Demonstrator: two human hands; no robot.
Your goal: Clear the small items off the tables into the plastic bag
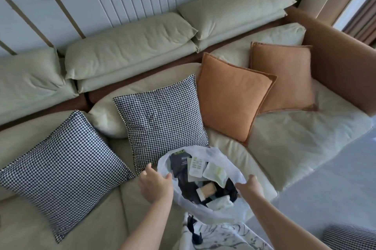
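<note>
A translucent white plastic bag (230,170) stands open at the front edge of a sofa seat. Inside lie several small items: a dark packet (180,165), a white sachet (195,168), a pale green pouch (215,173) and a tan box (207,189). My left hand (155,183) grips the bag's left rim between thumb and fingers. My right hand (251,187) pinches the right rim, holding the mouth spread wide.
A beige sofa (295,140) fills the view. Two houndstooth cushions (160,115) and two orange cushions (234,95) lie on it. Grey floor (335,184) shows at the right. A white patterned cloth (223,235) sits below the bag.
</note>
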